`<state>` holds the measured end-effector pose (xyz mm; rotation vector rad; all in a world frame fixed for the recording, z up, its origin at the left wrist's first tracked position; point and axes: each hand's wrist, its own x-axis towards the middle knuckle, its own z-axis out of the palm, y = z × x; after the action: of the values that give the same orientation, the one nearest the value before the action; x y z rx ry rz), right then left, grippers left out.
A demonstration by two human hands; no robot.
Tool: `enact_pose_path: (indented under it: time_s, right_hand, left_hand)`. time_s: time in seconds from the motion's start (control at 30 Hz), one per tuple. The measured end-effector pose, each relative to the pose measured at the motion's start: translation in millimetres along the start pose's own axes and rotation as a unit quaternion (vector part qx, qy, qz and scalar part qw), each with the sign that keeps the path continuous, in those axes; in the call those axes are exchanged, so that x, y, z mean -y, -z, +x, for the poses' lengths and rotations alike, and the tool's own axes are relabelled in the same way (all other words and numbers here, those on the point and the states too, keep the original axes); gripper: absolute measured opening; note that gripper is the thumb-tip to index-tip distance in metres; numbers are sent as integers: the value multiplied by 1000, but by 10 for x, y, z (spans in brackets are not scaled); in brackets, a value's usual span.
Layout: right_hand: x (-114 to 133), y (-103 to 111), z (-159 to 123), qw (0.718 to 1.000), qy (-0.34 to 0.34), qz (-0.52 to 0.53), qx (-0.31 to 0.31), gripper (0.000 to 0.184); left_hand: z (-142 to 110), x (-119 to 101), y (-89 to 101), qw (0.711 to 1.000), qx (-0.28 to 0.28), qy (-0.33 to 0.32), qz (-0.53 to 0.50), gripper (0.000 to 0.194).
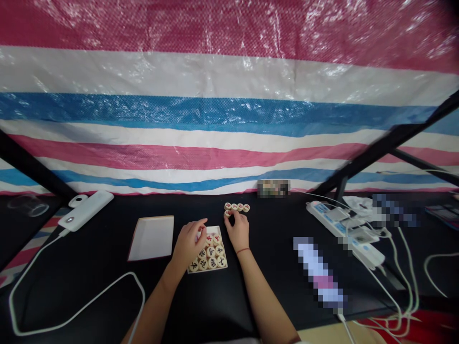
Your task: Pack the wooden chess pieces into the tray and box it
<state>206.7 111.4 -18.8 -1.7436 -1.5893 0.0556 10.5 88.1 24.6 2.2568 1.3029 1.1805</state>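
A small shallow box (223,262) on the black table holds several round cream game pieces (211,252) with red and black characters. My left hand (188,243) rests over the box's left part, fingers curled at a piece near its top edge. My right hand (237,229) reaches past the box and pinches a piece (227,213) on the table. Just beyond it, a short row of pieces (237,207) lies on the table. A red string circles my right wrist.
The box's flat lid (152,237) lies to the left. A white power bank (86,210) with a long white cable (75,310) is at far left. Power strips (340,227) with tangled cords sit at right. A striped plastic sheet (229,119) hangs behind.
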Motion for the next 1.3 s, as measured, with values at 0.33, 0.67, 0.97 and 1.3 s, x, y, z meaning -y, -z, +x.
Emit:
enact_pose_path:
  time_s: [0.33,0.67,0.97,1.3]
  right_hand:
    - [5,15,0,999,1,-14,-30,23]
    - [305,195,-120,977,87,125,149,34]
    - [307,218,-171,974,128,130,134,27]
    - [294,186,-178,980,101,112,128,42]
  left_hand:
    - [19,114,48,999,-4,27,26,25]
    - [41,-9,194,955,186,119,195,26]
    - [13,-73,178,949,221,126,186,24]
    - [-38,-47,169,966,162,113,168,19]
